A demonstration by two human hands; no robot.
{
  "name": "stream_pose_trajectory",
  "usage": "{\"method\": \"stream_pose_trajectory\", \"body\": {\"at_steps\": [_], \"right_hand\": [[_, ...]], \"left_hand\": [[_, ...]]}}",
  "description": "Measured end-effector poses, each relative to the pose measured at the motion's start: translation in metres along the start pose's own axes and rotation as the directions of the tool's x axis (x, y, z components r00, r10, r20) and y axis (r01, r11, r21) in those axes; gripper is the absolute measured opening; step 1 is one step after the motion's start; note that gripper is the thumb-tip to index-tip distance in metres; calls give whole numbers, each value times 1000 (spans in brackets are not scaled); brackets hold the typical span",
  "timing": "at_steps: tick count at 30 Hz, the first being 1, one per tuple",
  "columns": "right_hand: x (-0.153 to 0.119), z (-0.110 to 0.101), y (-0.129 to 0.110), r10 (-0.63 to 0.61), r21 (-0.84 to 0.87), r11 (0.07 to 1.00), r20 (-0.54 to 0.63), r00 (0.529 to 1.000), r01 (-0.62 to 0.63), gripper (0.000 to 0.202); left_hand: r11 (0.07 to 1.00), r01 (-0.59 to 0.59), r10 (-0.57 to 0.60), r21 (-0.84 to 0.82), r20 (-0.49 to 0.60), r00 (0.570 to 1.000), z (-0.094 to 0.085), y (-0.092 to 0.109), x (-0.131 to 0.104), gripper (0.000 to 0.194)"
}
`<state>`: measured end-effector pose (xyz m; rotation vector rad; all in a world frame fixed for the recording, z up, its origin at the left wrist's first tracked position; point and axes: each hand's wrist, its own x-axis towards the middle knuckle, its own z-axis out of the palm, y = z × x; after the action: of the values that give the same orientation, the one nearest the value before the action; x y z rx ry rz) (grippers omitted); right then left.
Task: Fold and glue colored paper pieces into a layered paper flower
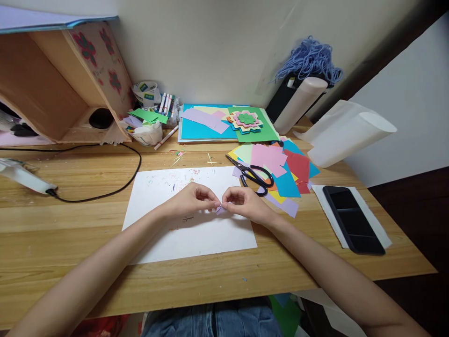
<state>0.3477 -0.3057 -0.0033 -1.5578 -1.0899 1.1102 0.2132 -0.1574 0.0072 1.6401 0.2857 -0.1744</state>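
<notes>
A small piece of purple paper is pinched between both hands above a white sheet marked with small coloured specks. My left hand grips its left side with thumb and forefinger. From the right, my right hand holds it in the same kind of pinch, the fingertips of both hands almost touching. Black-handled scissors lie just beyond my right hand, on a pile of coloured paper scraps. Behind them, a layered paper flower rests on a green sheet.
At the right lies a black phone on a white tissue. Paper rolls stand at the back right. Markers and a scrap-filled container are at the back left, beside an open box. A black cable curves across the left.
</notes>
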Motion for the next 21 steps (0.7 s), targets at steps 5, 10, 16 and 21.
{"method": "stream_pose_trajectory", "body": {"at_steps": [5, 10, 16, 21], "right_hand": [[1, 0, 0, -4, 9, 1000, -8, 1000, 4, 16], [0, 1, 0, -4, 48, 999, 23, 1000, 3, 20], [0, 1, 0, 9, 122, 992, 55, 998, -16, 21], [0, 0, 0, -3, 120, 993, 54, 999, -3, 20]], "left_hand": [[1000, -6, 6, 11, -7, 1000, 0, 0, 0, 20], [1000, -8, 7, 22, 23, 1000, -1, -1, 0, 20], [999, -39, 40, -17, 39, 998, -1, -4, 1, 22], [996, -74, 75, -56, 27, 997, 2, -10, 2, 20]]}}
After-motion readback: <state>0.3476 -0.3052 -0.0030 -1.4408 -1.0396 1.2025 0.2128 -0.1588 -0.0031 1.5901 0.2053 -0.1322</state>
